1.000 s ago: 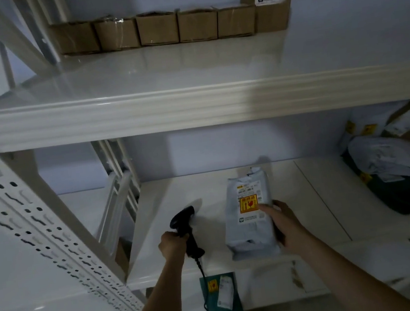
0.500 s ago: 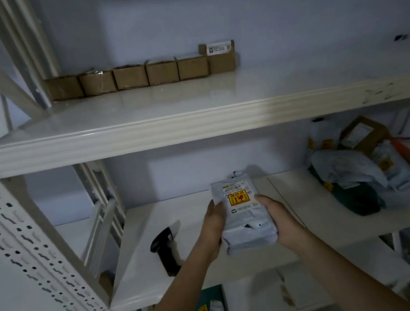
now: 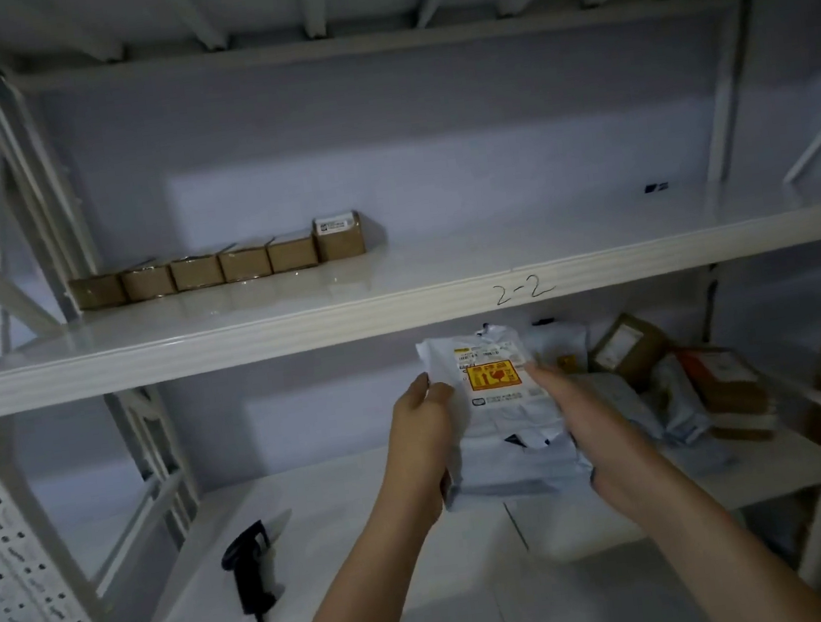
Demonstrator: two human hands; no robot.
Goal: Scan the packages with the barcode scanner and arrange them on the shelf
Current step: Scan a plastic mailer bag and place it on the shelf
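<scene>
A white parcel (image 3: 502, 418) with a yellow and red sticker is gripped along its two sides by the left hand (image 3: 422, 443) and the right hand (image 3: 585, 423), and is held in the air just under the edge of the upper shelf (image 3: 246, 333), which is marked "2-2". The black scanner (image 3: 250, 568) is laid on the lower shelf (image 3: 357, 565) to the left, touched by neither hand. A row of brown boxes (image 3: 217, 267) is lined up at the back left of the upper shelf, and a heap of parcels (image 3: 675, 381) is piled at the right of the lower shelf.
</scene>
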